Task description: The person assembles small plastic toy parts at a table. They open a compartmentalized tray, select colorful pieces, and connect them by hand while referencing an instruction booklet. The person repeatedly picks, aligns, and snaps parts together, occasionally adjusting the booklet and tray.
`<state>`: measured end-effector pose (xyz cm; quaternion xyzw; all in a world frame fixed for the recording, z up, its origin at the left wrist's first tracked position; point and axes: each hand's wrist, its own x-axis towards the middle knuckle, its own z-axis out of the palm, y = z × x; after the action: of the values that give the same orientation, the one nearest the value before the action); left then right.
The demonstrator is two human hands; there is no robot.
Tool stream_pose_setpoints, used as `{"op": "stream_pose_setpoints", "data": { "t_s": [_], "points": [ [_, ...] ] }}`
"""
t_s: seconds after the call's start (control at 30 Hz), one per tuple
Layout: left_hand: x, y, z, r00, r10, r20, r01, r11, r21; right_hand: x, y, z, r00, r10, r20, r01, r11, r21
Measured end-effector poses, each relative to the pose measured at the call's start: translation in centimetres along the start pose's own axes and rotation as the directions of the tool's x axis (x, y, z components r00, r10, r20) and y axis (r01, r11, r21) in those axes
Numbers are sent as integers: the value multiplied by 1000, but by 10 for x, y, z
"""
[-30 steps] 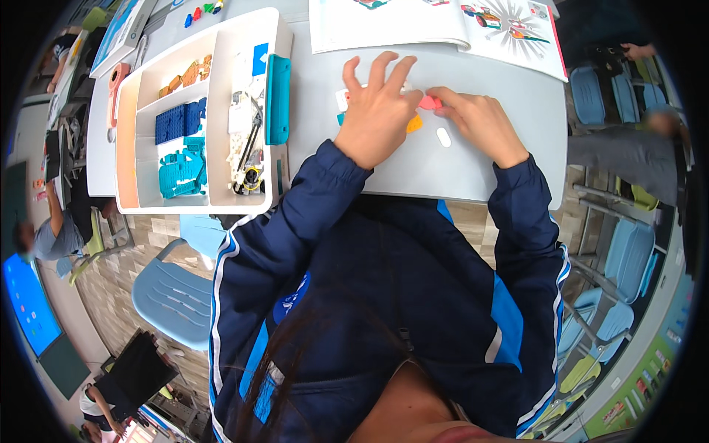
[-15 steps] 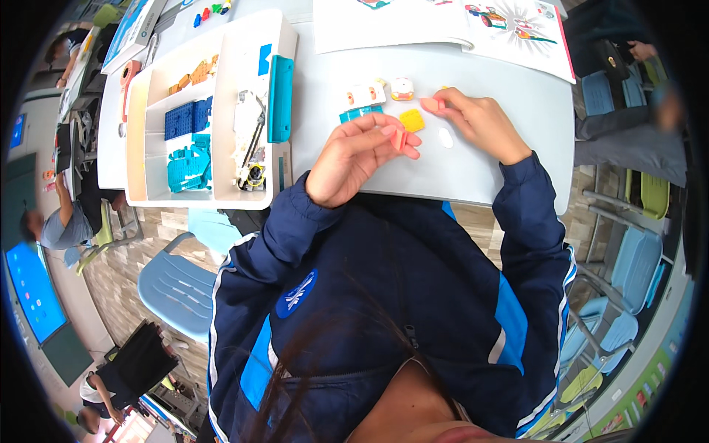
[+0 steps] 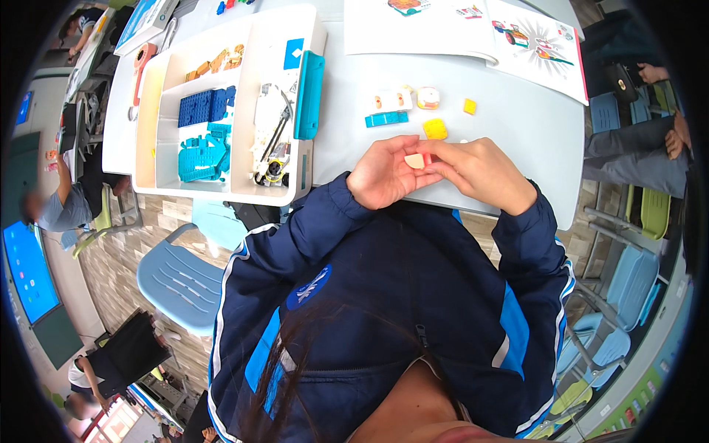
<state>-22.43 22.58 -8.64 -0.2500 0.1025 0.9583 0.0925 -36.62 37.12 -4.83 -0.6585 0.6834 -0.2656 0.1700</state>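
My left hand (image 3: 382,175) is palm up, its fingers stretched out beneath a small pale peach toy brick (image 3: 415,160). My right hand (image 3: 487,171) comes in from the right and pinches that brick between thumb and forefinger, over the left fingers. A pinkish-red edge shows beside it; whether this is a second piece I cannot tell. Just beyond my hands lie a yellow brick (image 3: 435,129), a teal brick (image 3: 386,119), a white piece with orange spots (image 3: 391,100), a white and orange piece (image 3: 427,97) and a smaller yellow brick (image 3: 470,106).
At the left stands a white sorting box (image 3: 317,37) with blue, teal and orange bricks in compartments and a teal latch (image 3: 309,96). An open picture booklet (image 3: 458,37) lies at the far side of the grey table (image 3: 532,140). Blue chairs (image 3: 181,280) and other people are around.
My right hand has moved down and left to meet my left hand. My left fingers have opened from a pinch into a flatter palm. The view has shifted, so the table items appear farther right.
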Motion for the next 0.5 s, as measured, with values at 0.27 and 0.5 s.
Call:
{"op": "stream_pose_setpoints", "data": {
  "t_s": [0.27, 0.5],
  "points": [
    [0, 7, -32, 986, 114, 125, -107, 992, -60, 22, 8, -21, 980, 75, -184, -55, 992, 110],
    [-21, 26, -16, 900, 434, -36, -377, 818, 434, 46, 45, -36, 957, 271, -105, -279, 958, -70]
  ]
}}
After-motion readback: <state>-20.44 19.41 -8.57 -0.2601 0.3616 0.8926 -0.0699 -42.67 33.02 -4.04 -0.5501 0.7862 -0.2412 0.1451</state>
